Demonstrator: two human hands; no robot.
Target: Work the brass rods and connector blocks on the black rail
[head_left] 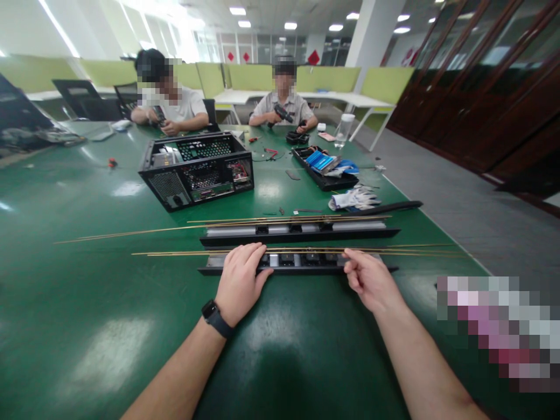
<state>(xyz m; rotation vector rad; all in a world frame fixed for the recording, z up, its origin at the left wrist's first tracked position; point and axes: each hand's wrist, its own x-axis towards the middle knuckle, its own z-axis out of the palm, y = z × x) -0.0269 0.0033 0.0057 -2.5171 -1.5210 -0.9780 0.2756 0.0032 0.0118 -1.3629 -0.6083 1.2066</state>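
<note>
Across the green table in front of me lie two long black channels with grey inner faces and dark fittings, the near channel [301, 270] and the far channel [301, 238]. Thin brass-coloured rods [175, 254] run lengthwise over the near one and stick out at both ends. My left hand [240, 283] is over the near channel's left part, fingers across it and thumb along its front edge. At the right end, my right hand [370, 280] has its fingers curled, with the index fingertip and thumb at a rod. More thin rods [149, 231] lie along the far channel.
Beyond the channels stand an open black computer case [196, 189] and a black tray [330, 182] with a blue part. White gloves [354, 198] and a dark strip [389, 208] lie on the right. Two people sit opposite; one holds a power drill [283, 112]. The table [109, 297] ends at right.
</note>
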